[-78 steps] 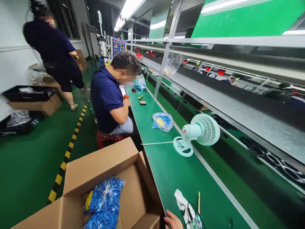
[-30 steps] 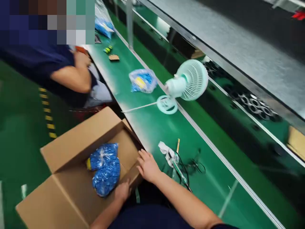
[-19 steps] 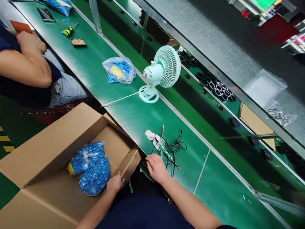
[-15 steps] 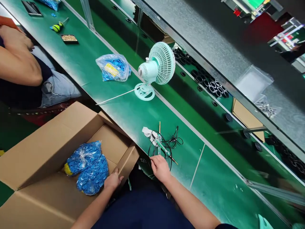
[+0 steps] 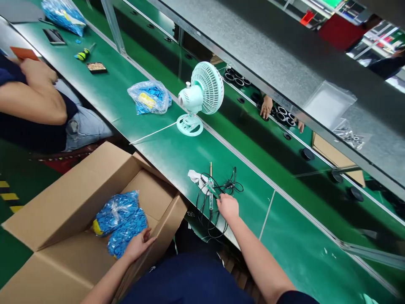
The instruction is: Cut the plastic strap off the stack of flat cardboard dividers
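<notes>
At lower centre my right hand [image 5: 228,207] pinches the slim pen-like tool [image 5: 210,193] amid limp, tangly black cable [image 5: 205,211]; light, best gripped mid-barrel. Lower left, my left hand [image 5: 139,245] lies open on the soft blue bag [image 5: 122,221].

The long green surface [image 5: 164,147] carried a mint desk fan [image 5: 199,97] with its white cord, a clear bag of blue parts [image 5: 149,97], a tangle of black cable [image 5: 218,198] beside a white cloth [image 5: 193,176], a screwdriver [image 5: 82,53], a small tray [image 5: 96,67] and a phone [image 5: 54,36].
</notes>
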Demonstrator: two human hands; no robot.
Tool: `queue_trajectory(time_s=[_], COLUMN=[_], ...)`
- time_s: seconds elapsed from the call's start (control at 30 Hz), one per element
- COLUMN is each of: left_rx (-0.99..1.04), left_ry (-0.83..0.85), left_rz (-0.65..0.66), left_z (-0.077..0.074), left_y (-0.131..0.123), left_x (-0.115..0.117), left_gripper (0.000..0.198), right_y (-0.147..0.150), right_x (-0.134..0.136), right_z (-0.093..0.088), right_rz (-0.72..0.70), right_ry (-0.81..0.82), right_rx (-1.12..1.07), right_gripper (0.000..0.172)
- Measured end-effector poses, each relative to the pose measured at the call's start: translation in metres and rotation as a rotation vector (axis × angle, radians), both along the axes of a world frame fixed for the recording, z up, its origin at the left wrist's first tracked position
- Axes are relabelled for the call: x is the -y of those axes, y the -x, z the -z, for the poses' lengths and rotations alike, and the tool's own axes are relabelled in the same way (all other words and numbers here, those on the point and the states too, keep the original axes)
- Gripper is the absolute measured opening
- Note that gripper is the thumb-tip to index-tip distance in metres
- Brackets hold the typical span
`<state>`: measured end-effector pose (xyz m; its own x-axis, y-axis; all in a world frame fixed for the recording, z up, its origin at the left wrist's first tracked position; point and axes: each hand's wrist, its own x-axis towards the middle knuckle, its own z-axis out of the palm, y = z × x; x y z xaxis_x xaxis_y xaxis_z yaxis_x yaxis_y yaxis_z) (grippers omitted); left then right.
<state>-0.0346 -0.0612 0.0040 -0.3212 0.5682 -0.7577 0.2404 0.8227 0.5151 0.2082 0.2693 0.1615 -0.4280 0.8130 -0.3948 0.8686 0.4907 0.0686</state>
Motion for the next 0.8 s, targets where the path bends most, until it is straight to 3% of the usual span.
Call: queue_trajectory(time_s=[0.2, 0.47, 0.63, 0.8], left_rx=[0.009, -0.059, -0.106, -0.115], left_ry=[0.004, 0.035, 0.024, 0.026], left_rz=[0.007, -0.028, -0.081, -0.133], left_z=[0.0, -0.008, -0.012, -0.019], left_y=[-0.005, -0.011, -0.001, -0.005], left_x=[0.005, -0.003, -0.01, 0.007], left_gripper=[0.057, 0.045, 0.048, 0.044], right_y=[-0.014, -0.021, -0.026, -0.026], right_x=[-0.043, -0.085, -0.089, -0.075], right_z=[-0.002, 0.004, 0.012, 0.014], right_rz=[0.081, 0.182, 0.127, 0.112], right_ry=[-0.098, -0.08, -0.057, -0.074], right_rx=[0.065, 0.087, 0.065, 0.029], right_gripper=[0.031, 0.036, 0.043, 0.05])
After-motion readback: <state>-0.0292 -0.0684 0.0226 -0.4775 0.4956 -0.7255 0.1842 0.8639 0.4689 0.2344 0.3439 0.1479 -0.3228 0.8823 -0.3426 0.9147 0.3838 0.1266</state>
